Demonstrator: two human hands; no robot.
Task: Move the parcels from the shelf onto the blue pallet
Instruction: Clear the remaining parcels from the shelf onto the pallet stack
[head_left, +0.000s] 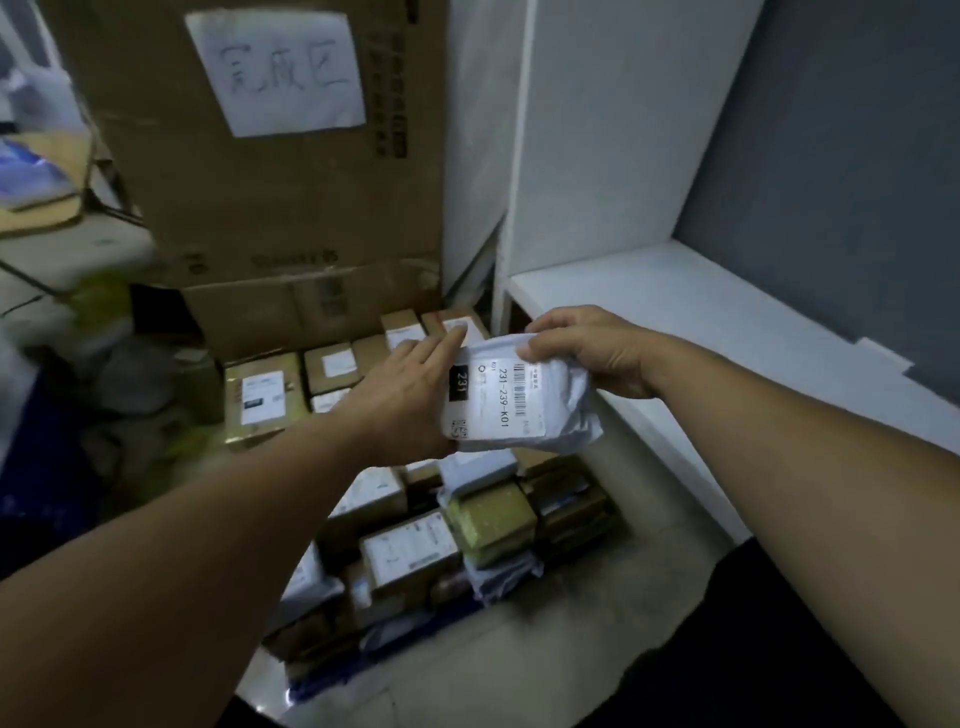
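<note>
Head view, looking down past two bare forearms. Both hands are carrying a soft grey parcel (511, 400) with a printed label facing up. The right hand (587, 353) is pinching the bunched top edge of the parcel, its fingers curled over it. The left hand (410, 384) is lying against the parcel's left side with its fingers straight; its thumb is hidden, so whether it is gripping underneath cannot be told. The parcel is hanging in the air, just above the stacked parcels (410, 551), which are covering the pallet (322, 688); only a strip of the pallet's blue edge is showing near the bottom. The white shelf (675, 322) is running along the right, near the right wrist. A tall cardboard box (270, 197) bearing a handwritten paper sign (278, 70) is standing behind the stack.

The step appears to be setting this parcel down. It will likely go best lowered flat, label up, onto a level patch of the stack. The bag looks limp, so supporting it from below should stop it from folding or sliding off a box edge.
</note>
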